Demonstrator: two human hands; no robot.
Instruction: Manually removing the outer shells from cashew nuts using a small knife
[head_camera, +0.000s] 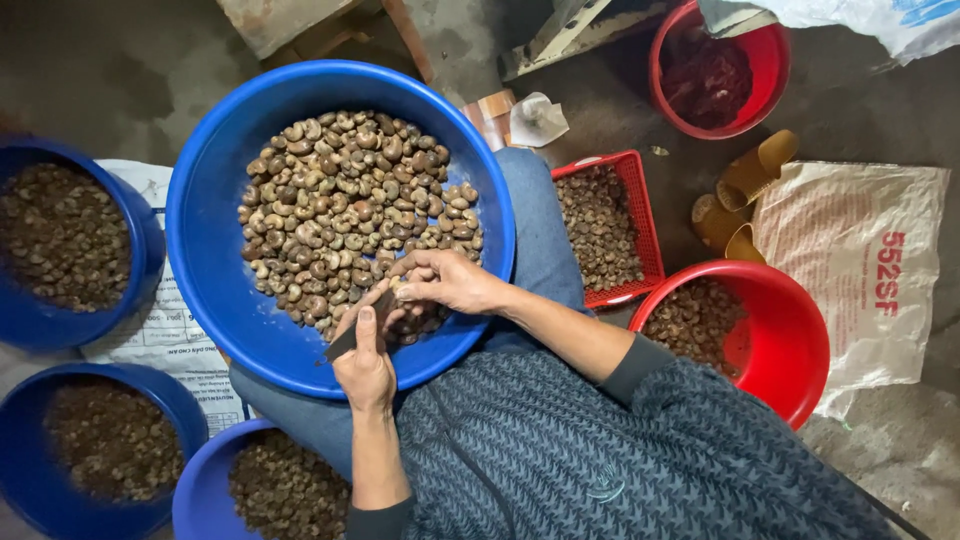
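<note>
Two hands meet over the near rim of the big blue basin (215, 190) on your lap. Your left hand (365, 365) is clenched around a small dark knife (345, 343), thumb laid along it; its long axis runs diagonally, the handle end poking out toward the basin's lower left and the working end aimed up and right at the other hand. Your right hand (450, 283) is curled, fingertips pinching a single nut (398, 287) just above the knife, right over the basin's near edge; the nut is too small to tell which way it points. The basin holds a heap of pale brown nuts (350, 200) spread across its middle. Left of the basin stand two blue tubs (140, 235) of darker pieces, and below it, by your left forearm, a third blue tub (200, 490). A white printed sack (160, 335) lies flat under the basin's left side. Right of the basin sits a red slatted crate (640, 215) of nuts, and beyond that a red bucket (790, 340) partly filled. Farther right of the basin, a pale rectangular sack with red lettering (860, 270) lies flat on the floor, with another red bucket (765, 60) above it and tan curled scraps (745, 190) between them.
</note>
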